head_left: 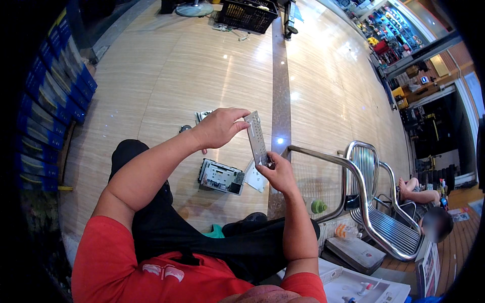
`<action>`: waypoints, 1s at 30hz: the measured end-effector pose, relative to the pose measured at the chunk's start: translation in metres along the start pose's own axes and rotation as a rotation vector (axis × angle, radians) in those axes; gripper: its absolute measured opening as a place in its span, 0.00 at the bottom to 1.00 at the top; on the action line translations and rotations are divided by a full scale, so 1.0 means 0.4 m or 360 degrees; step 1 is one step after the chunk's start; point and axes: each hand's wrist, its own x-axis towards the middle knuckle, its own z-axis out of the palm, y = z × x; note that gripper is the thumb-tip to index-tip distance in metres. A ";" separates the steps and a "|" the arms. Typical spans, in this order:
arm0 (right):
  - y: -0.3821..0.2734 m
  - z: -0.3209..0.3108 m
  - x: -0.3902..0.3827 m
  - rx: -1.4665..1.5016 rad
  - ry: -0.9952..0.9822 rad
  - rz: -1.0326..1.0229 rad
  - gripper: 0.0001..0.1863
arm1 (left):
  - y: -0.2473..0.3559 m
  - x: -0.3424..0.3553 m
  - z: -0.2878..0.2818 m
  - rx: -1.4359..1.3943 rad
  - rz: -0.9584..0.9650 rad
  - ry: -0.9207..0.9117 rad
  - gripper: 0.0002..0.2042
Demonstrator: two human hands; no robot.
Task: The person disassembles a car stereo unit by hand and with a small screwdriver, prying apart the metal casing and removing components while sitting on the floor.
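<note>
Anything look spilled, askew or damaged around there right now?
Small loose bits lie scattered on the floor beside the black crate, looking untidy, perhaps spilled; I can't tell what they are. The perforated metal plate between the left hand and right hand shows no obvious damage.

the person wears a red shirt (112, 267) with short sleeves (106, 235) and a pale two-part print (162, 272) across the chest, black trousers (169, 222) and what seems a dark shoe (248, 221); left hand (218, 128) and right hand (281, 175) are bare.
</note>
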 end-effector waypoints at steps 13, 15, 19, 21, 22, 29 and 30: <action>-0.002 0.005 -0.002 -0.0131 0.0143 -0.0143 0.21 | -0.031 0.008 0.017 0.0109 0.0259 0.0073 0.20; 0.003 0.005 0.002 -0.0176 0.0176 -0.0145 0.21 | -0.031 0.008 0.017 0.0093 0.0238 0.0049 0.20; 0.010 0.001 0.005 -0.0313 0.0218 -0.0119 0.22 | -0.029 0.004 0.018 0.0103 0.0225 0.0022 0.20; 0.006 -0.003 0.001 -0.0360 0.0242 -0.0123 0.23 | -0.020 0.002 0.015 0.0098 0.0213 0.0007 0.21; 0.003 -0.005 -0.001 -0.0409 0.0264 -0.0128 0.23 | -0.017 0.001 0.014 0.0092 0.0201 -0.0008 0.21; 0.002 -0.007 -0.002 -0.0503 0.0260 -0.0052 0.25 | 0.006 -0.005 0.007 0.0083 0.0102 -0.0053 0.22; 0.004 -0.007 -0.001 -0.0535 0.0280 -0.0059 0.25 | 0.004 -0.005 0.007 0.0101 0.0108 -0.0058 0.22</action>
